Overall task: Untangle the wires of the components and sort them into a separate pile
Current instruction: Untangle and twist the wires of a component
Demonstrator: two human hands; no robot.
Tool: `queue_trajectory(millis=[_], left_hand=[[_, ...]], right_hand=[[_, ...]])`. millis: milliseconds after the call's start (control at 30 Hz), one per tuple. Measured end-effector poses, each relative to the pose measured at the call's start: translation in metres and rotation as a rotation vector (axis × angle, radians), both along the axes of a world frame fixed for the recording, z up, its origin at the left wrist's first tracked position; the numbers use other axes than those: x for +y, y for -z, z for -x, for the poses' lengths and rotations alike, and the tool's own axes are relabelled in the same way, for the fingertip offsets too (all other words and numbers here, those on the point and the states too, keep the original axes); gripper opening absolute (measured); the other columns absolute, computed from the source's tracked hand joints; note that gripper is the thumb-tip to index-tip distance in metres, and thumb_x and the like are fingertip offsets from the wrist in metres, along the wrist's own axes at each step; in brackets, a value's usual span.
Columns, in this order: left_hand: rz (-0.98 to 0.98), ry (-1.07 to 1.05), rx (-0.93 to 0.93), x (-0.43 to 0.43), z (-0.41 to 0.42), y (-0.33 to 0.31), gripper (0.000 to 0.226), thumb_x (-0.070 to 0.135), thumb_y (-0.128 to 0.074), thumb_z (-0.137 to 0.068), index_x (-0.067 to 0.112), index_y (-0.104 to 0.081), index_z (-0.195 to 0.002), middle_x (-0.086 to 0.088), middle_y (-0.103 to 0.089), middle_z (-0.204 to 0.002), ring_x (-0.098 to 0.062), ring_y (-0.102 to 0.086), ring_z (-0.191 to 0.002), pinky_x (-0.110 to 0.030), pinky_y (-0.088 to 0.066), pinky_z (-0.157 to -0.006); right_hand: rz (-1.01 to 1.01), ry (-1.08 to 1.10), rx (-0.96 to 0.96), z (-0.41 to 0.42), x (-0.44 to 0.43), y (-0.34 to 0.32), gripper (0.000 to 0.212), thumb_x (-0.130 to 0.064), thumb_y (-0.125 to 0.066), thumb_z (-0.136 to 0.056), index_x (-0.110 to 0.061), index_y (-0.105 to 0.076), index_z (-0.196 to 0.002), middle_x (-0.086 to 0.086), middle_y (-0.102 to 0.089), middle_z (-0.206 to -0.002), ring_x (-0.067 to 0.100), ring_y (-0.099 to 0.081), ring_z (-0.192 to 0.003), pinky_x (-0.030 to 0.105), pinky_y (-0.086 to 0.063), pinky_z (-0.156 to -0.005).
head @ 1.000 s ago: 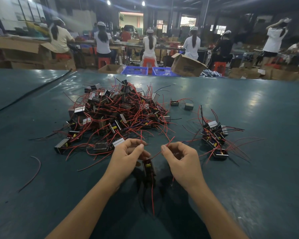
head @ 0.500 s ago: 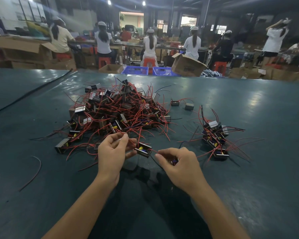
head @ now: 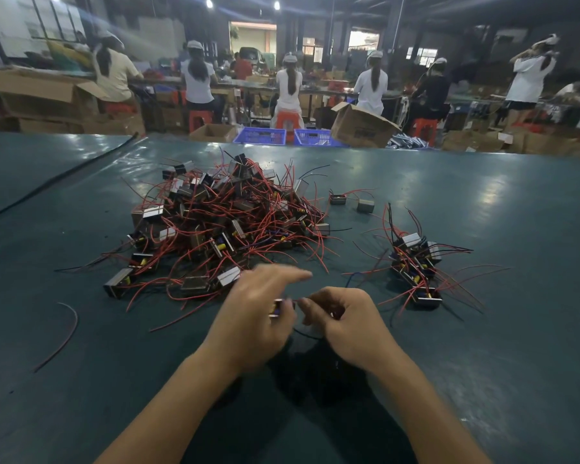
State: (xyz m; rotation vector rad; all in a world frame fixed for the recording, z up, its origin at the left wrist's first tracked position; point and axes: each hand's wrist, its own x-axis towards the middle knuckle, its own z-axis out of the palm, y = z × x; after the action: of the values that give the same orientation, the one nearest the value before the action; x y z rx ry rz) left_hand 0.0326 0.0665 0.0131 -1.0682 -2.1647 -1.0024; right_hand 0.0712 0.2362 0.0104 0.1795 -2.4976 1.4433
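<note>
— What is closest to you?

— My forearms, cut off by the bottom edge, reaching over the glossy dark teal table top (head: 482,363). My left hand (head: 255,316) is smeared by motion. Its upper fingers stretch forward, and lower down it holds a small black-and-silver boxy component (head: 277,308). Only one end of that shows past my palm.

— And the other hand?

— My right hand (head: 345,326) is curled tight. Thumb and forefinger pinch a thin red wire (head: 295,300) just beside that component, but I cannot make out where the wire joins it. A thin black wire (head: 307,333) loops beneath both hands.

— Where is everything else?

— The big tangled heap of boxy components and red wires (head: 221,222) lies just beyond my left hand, its nearest pieces almost at my fingers. Much of it is buried under its own wires. The smaller pile of the same components (head: 416,262) sits to the right, well apart from the heap and beyond my right hand. Two single grey components (head: 365,205) lie farther back, between the piles. A loose curved red wire (head: 67,329) lies alone on the left.

— And past the table?

— Two blue plastic crates (head: 260,135) and a tilted brown cardboard box (head: 359,127). Behind them is a row of people in white caps (head: 288,82) on red stools, backs to me, dim and soft.
</note>
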Motion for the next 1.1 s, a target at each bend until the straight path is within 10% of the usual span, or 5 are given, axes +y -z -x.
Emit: queue_trajectory(millis=[167, 500, 833, 1100], left_hand=[[0.277, 0.062, -0.250, 0.001, -0.002, 0.016, 0.061, 0.020, -0.058, -0.083, 0.032, -0.038, -0.139, 0.015, -0.063, -0.115, 0.003, -0.044, -0.109, -0.001, -0.018, -0.098], [0.265, -0.242, -0.118, -0.009, 0.006, 0.012, 0.016, 0.033, -0.063, -0.092, 0.023, -0.061, -0.105, 0.013, -0.069, -0.089, -0.012, -0.065, -0.084, -0.036, -0.047, -0.078], [0.018, -0.383, -0.316, -0.001, -0.002, 0.003, 0.010, 0.018, -0.063, -0.087, 0.026, -0.060, -0.091, 0.014, -0.064, -0.072, -0.015, -0.062, -0.066, -0.038, -0.054, -0.062], [-0.135, -0.244, -0.514, 0.000, 0.001, 0.001, 0.021, 0.005, -0.062, -0.088, 0.023, -0.071, -0.082, 0.007, -0.069, -0.077, -0.016, -0.066, -0.061, -0.036, -0.056, -0.065]], right_hand=[[0.100, 0.083, 0.040, 0.003, 0.009, -0.002, 0.016, -0.015, -0.065, -0.091, -0.016, -0.073, -0.077, 0.004, -0.070, -0.067, 0.021, -0.064, -0.062, 0.033, -0.053, -0.059], [0.662, 0.404, 0.076, 0.012, 0.030, -0.003, 0.031, -0.013, -0.046, -0.101, -0.009, -0.069, -0.081, 0.002, -0.069, -0.064, 0.011, -0.059, -0.051, 0.022, -0.048, -0.044], [0.369, 0.496, 0.094, 0.014, 0.032, 0.004, 0.057, -0.034, -0.060, -0.094, 0.005, -0.046, -0.056, 0.007, -0.048, -0.050, 0.016, -0.045, -0.050, 0.029, -0.042, -0.055], [0.176, 0.406, 0.138, 0.018, 0.032, 0.013, 0.040, -0.026, -0.076, -0.082, -0.016, -0.050, -0.054, -0.010, -0.051, -0.048, 0.003, -0.044, -0.047, 0.015, -0.039, -0.052]])
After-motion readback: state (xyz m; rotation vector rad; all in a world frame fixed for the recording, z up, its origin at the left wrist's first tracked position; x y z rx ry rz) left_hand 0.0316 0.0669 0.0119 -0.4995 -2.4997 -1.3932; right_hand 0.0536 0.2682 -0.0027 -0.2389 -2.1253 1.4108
